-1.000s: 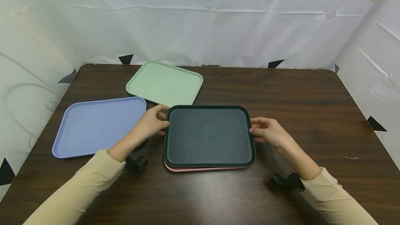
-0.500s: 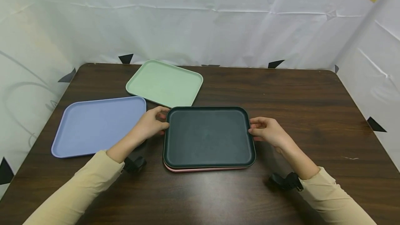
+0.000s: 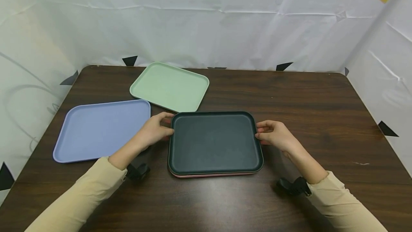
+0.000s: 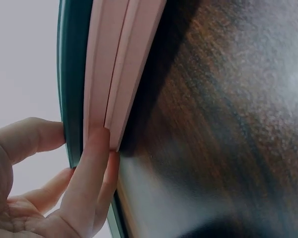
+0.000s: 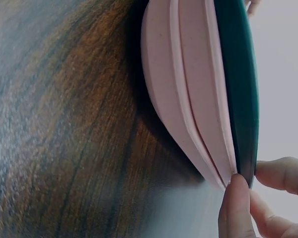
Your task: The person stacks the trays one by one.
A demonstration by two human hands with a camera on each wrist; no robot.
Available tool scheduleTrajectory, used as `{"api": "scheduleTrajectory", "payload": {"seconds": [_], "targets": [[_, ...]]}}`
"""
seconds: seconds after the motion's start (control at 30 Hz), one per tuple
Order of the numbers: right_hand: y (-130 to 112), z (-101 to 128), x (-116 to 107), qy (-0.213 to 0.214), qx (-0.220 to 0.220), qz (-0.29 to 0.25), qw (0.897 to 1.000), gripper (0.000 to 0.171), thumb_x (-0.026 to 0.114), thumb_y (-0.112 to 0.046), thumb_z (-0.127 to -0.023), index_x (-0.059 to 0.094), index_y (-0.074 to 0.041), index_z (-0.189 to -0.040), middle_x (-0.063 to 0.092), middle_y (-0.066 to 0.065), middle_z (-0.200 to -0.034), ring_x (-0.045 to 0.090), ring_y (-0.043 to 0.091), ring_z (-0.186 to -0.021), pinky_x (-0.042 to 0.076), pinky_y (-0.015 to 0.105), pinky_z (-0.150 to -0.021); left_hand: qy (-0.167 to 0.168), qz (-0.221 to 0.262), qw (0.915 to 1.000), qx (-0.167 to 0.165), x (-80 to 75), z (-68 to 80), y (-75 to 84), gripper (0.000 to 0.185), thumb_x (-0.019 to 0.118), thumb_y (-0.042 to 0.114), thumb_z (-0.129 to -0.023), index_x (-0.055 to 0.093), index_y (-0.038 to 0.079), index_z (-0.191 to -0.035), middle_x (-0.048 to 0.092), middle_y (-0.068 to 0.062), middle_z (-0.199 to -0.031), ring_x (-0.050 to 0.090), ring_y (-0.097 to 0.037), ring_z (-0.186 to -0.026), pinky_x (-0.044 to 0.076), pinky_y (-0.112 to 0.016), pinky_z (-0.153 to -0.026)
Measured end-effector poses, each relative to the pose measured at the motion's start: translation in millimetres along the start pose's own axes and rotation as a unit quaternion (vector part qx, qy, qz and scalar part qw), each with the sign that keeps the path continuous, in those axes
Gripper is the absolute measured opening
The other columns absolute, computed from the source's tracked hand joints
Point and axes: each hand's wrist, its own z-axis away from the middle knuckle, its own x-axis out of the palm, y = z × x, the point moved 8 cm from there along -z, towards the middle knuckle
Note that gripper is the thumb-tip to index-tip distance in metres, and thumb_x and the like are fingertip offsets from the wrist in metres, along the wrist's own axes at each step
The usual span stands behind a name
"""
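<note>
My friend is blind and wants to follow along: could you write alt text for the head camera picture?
A person's left hand and right hand grip the short sides of a dark green tray stacked on pink trays on a dark wooden table. A blue tray and a light green tray lie to the left and behind.

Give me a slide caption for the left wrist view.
Left hand pinching the rim of a dark green tray stacked on pink trays over a dark wood table.
</note>
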Motion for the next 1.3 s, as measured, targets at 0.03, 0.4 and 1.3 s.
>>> {"api": "scheduleTrajectory", "payload": {"seconds": [0.03, 0.4, 1.3], "targets": [[0, 0, 0, 0.000, 0.000, 0.000, 1.000, 0.048, 0.057, -0.006, -0.093, 0.042, 0.012, -0.135, 0.051, 0.026, -0.123, 0.059, 0.023, -0.106, 0.058, 0.034, -0.086, -0.002, 0.001, 1.0000, -0.001, 0.4, 0.1, -0.2, 0.056, 0.057, 0.006, -0.090, 0.038, 0.000, -0.142, 0.047, -0.029, -0.136, 0.062, -0.036, -0.109, 0.059, -0.035, -0.080], [4, 1, -1, -0.010, -0.004, -0.012, 1.000, 0.053, 0.058, -0.009, -0.093, 0.039, 0.010, -0.138, 0.051, 0.023, -0.122, 0.057, 0.022, -0.105, 0.058, 0.033, -0.087, -0.018, 0.005, 0.9998, -0.003, 0.9, -0.6, 1.0, 0.057, 0.059, 0.007, -0.090, 0.037, -0.002, -0.142, 0.046, -0.028, -0.137, 0.062, -0.035, -0.111, 0.059, -0.035, -0.083], [-3, -2, -3, -0.042, -0.014, -0.002, 0.999, 0.050, 0.045, -0.011, -0.100, 0.031, 0.008, -0.143, 0.049, 0.027, -0.128, 0.051, 0.037, -0.120, 0.054, 0.039, -0.096, 0.017, -0.027, 0.9993, 0.022, -54.0, -6.8, 22.4, 0.052, 0.049, 0.011, -0.097, 0.034, -0.002, -0.145, 0.041, -0.028, -0.142, 0.056, -0.041, -0.117, 0.052, -0.047, -0.097]]}}
